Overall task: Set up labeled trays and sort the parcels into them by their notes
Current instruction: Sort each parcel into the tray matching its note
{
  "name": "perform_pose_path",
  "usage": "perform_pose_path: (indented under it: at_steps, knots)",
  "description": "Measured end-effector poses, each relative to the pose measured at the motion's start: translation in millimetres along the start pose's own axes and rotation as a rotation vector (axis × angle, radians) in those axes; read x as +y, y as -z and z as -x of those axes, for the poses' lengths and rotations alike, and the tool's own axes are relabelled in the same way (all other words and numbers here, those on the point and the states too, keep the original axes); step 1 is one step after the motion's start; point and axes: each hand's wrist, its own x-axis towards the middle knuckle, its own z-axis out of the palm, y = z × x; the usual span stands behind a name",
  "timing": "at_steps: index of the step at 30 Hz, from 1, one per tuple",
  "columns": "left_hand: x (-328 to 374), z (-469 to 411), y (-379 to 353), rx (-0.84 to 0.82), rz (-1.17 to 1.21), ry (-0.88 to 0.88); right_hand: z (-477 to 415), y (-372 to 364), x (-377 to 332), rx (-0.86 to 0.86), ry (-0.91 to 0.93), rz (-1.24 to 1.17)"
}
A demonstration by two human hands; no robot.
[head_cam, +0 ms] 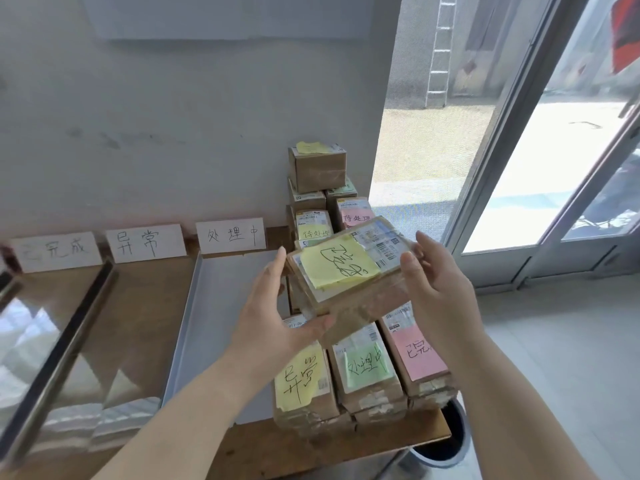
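A brown parcel [349, 296] bearing a yellow note [337, 266] is held in the air just above the stack of parcels [367, 372] on the worktop [311, 452]. The left hand [273, 317] has its grip on the parcel's left end, thumb underneath. The right hand [440, 282] pinches the right end. The note's tilted scrawl perhaps matches no card legibly. Left of the stack lies a metal tray [214, 323], and farther back on that side stands a white label card [231, 235].

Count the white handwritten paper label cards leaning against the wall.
3 white paper label cards in a row: the left card, the middle card, the right card; others may be hidden past the picture's left edge.
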Motion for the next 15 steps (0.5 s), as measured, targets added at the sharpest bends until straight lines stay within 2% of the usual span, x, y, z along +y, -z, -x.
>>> perform_pose_path:
  at_steps: [5, 8, 12, 15]
  knots:
    - [1.9, -0.9, 10.4, 0.062, 0.211, -0.103, -7.1, -11.9, -22.5, -0.031, -0.003, -0.339]
    - [4.6, -0.4, 19.4, 0.072, 0.377, -0.105, -14.2, -29.1, -31.3, -0.064, 0.024, -0.417]
    - [-2.0, -4.2, 34.9, 0.128, 0.559, -0.049, -25.0, -51.9, -40.8, -0.140, 0.044, -0.486]
    - [-5.8, -7.2, 43.2, 0.187, 0.744, 0.079, -30.1, -72.1, -47.1, -0.212, 0.109, -0.495]
